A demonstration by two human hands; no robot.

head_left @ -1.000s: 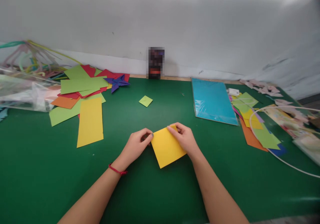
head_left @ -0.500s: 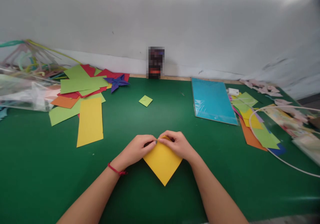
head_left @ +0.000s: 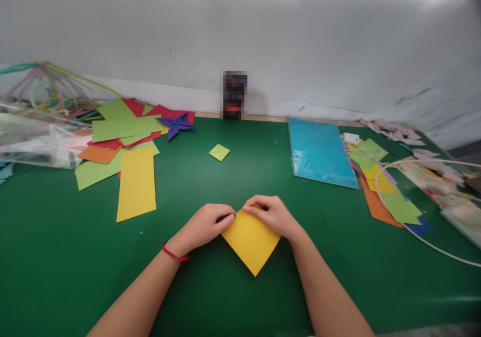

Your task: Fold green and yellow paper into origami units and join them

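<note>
A yellow sheet of paper (head_left: 254, 241) is between my hands at the near middle of the table, turned like a diamond with one corner toward me. My left hand (head_left: 210, 222) pinches its upper left edge between thumb and fingers; a red cord bracelet is on that wrist. My right hand (head_left: 268, 214) grips the paper near its far corner, the thumb on top and the fingertips partly hidden behind it. Farther off lies a small folded green paper square (head_left: 219, 152).
On the left, coloured sheets (head_left: 126, 130) lie heaped beside a purple paper star (head_left: 176, 126), with a yellow strip (head_left: 136, 186) nearer me. A blue pack (head_left: 322, 151), more papers (head_left: 402, 204) and a white cable (head_left: 432, 246) are on the right. A blurred-out dark object (head_left: 233, 95) stands against the wall.
The yellow paper has shifted slightly to the right, together with my right hand. My left hand stays nearly in place, and the gap between the two hands is a little wider.
</note>
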